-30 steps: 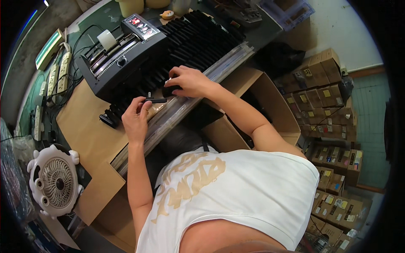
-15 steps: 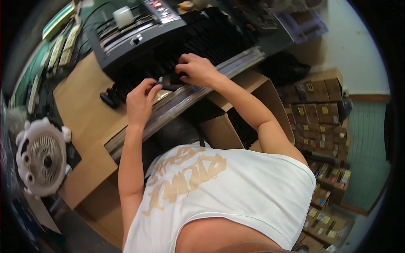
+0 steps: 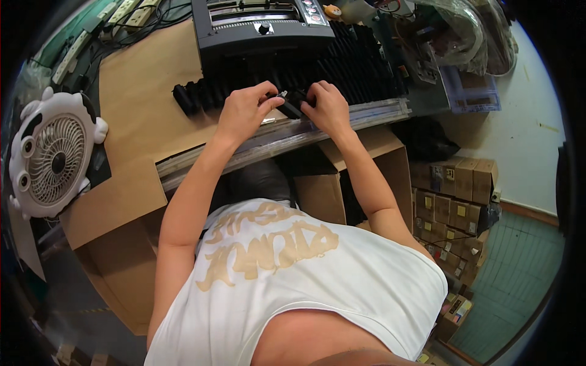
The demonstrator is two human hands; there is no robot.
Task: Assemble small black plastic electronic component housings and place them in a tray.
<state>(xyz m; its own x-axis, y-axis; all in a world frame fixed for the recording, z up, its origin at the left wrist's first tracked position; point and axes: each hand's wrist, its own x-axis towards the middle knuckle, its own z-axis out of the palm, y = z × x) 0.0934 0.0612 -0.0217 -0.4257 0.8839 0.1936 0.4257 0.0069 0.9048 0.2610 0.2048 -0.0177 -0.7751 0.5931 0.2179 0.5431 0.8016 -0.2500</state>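
Note:
My left hand (image 3: 241,114) is over the near side of the workbench, thumb and fingers pinched around a small shiny metal-tipped piece (image 3: 282,94). Just right of it, my right hand (image 3: 330,110) has its fingers curled against a dark elongated piece (image 3: 289,110) that slants between the hands. Whether the metal tip belongs to that black piece I cannot tell. Close behind both hands lies a long row of similar black pieces (image 3: 360,58), packed side by side. The row's left end (image 3: 186,99) rests on brown cardboard.
A dark grey machine (image 3: 268,43) with a knob and buttons stands behind the row. Plastic-wrapped edging (image 3: 372,114) runs along the bench front. An open carton (image 3: 320,195) sits below it. At left are a white fan (image 3: 55,160) and power strips (image 3: 76,52); stacked boxes (image 3: 452,183) stand at right.
The view has turned, so the bench appears more level and the fan higher. My fingertips are closer together, and the dark piece now slants more steeply between them.

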